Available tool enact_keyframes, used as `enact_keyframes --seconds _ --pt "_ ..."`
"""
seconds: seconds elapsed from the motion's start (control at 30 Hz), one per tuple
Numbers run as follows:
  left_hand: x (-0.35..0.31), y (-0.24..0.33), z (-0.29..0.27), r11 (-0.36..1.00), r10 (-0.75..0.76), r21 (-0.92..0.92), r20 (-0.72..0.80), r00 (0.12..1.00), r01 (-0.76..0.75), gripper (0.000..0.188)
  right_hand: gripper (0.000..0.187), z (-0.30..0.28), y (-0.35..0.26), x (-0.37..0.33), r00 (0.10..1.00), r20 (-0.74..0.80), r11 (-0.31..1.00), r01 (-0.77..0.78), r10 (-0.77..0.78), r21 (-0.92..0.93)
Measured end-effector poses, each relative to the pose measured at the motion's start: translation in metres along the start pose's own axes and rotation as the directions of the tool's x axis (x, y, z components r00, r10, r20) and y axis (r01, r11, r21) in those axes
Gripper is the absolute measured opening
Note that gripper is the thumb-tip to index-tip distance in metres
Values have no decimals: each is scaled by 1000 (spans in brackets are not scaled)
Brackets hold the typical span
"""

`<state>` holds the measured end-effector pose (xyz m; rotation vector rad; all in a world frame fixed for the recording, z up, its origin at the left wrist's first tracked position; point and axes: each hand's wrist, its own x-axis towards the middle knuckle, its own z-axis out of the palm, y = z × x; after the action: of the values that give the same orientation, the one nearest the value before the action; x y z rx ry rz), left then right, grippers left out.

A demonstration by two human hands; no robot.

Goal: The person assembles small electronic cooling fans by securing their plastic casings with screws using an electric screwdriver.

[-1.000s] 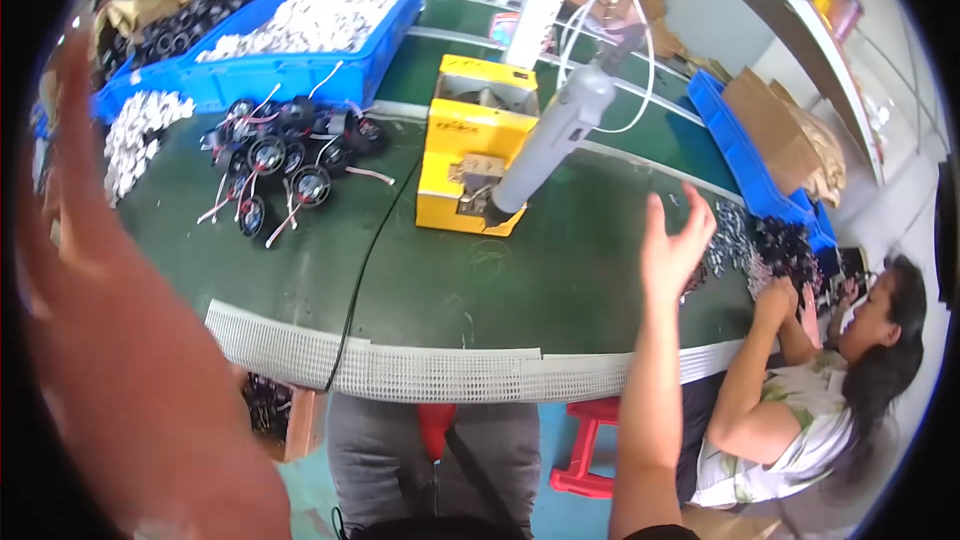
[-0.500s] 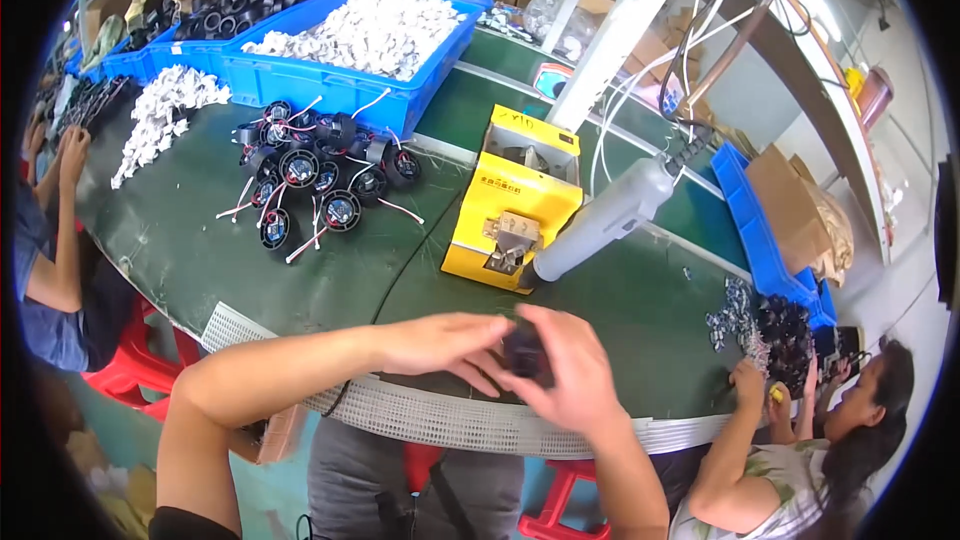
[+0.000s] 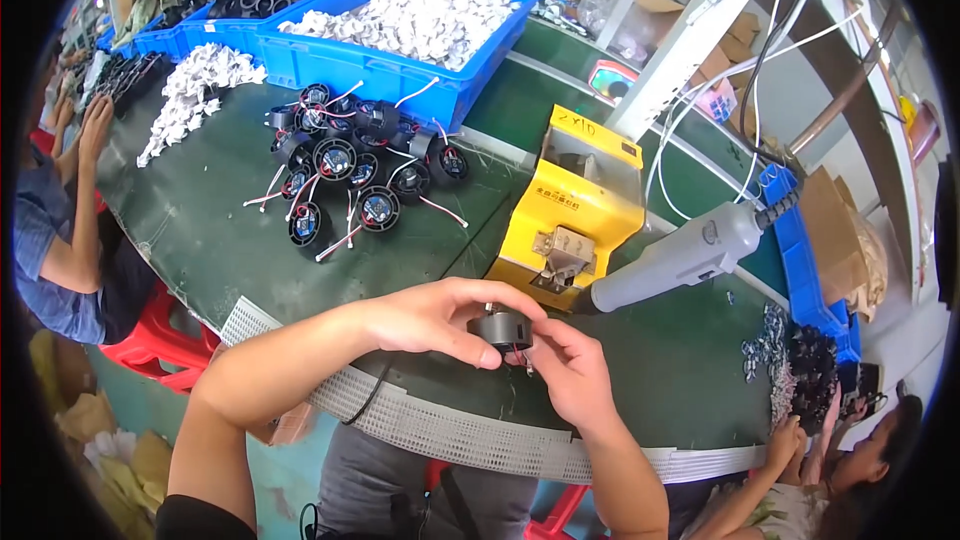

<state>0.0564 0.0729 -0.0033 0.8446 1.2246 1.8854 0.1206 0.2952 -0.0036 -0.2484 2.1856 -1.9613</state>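
Note:
Over the near edge of the table, a small black round fan-like unit (image 3: 503, 330) is held between my two hands. My left hand (image 3: 432, 320) grips it from the left, thumb low at its front and fingers curled over its far side. At its right lower edge are the bent fingers of my right hand (image 3: 575, 372), closed against it. Thin wires (image 3: 520, 356) hang below the unit, beside the right fingertips; the exact grip there is partly hidden. Further off, several similar black round units (image 3: 335, 158) with wires lie in a heap.
Beyond my hands stand a yellow screw-feeder box (image 3: 570, 210) and a grey electric screwdriver (image 3: 680, 258). A blue bin (image 3: 360, 75) holds white parts, with a white pile (image 3: 205, 90) beside it. Co-workers sit left and right. A perforated strip (image 3: 450, 420) edges the table.
The view has shifted, so the table things sit further right. The black unit has been turned and now shows its side and wires; my left hand has closed round it.

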Motion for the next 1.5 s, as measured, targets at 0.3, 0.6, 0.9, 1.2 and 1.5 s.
enact_keyframes --seconds 0.3,0.6,0.9,1.2,1.5 --pt "4 0 1 1000 -12 16 -12 1000 12 104 15 9 -17 -5 896 -369 969 227 -248 -101" --pt "2 -7 4 947 -103 -314 -86 991 71 46 8 -3 -1 0 889 -54 872 431 -454 -232" --pt "5 -21 7 928 -218 -344 -198 956 141 44 14 8 4 2 770 87 586 549 -632 -596" --pt "5 -17 8 946 -130 -320 -230 964 52 41 17 5 7 3 969 -97 960 208 -228 -185" --pt "5 -23 9 967 -111 -250 -274 955 41 41 17 -1 6 3 900 177 707 424 -398 -566"
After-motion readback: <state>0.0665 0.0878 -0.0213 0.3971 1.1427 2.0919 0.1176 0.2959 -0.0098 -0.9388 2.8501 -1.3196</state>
